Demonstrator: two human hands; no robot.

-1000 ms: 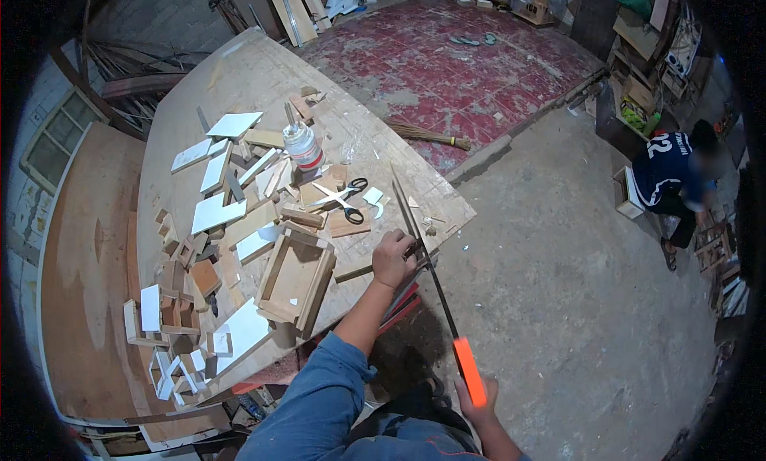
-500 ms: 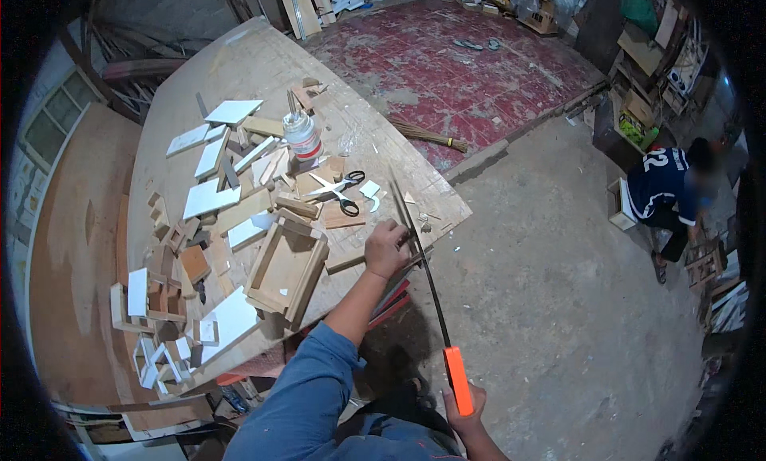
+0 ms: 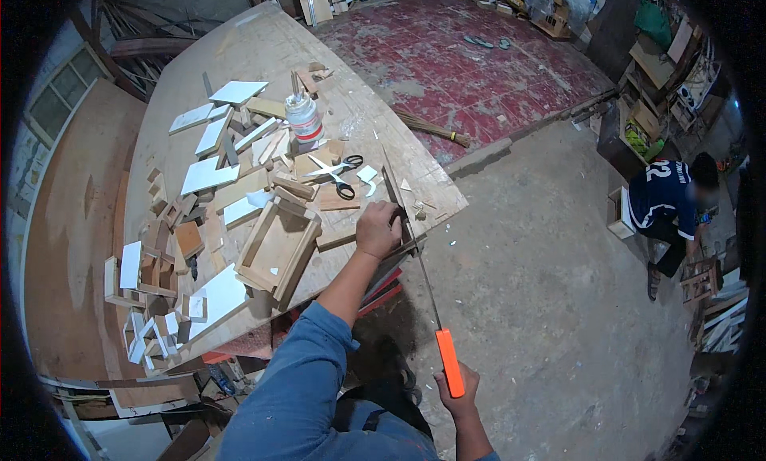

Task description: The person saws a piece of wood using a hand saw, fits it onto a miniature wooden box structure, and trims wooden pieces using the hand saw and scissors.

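Note:
My right hand [image 3: 460,387] is wrapped round the orange handle of a handsaw [image 3: 449,357]. Its long thin blade runs up and slightly left, across the table's near right edge, with the tip above the tabletop. Close against the blade's left side, my left hand [image 3: 378,229] is closed and presses down on a dark piece of wood [image 3: 398,214], mostly hidden under the fingers. A flat wooden board [image 3: 337,236] lies beside that hand. Farther in are black-handled scissors [image 3: 339,170], lying spread, and a small white square piece [image 3: 367,174].
The wooden table [image 3: 239,50] carries an open wooden box [image 3: 275,249], a jar with sticks [image 3: 304,119], white panels [image 3: 215,297] and many offcuts. A broom [image 3: 435,130] lies beyond the table. At the right a person [image 3: 666,197] crouches near piled wood.
My right hand and the saw have moved a little forward, away from me. My left hand stays at the table edge beside the blade. The whole view has shifted slightly.

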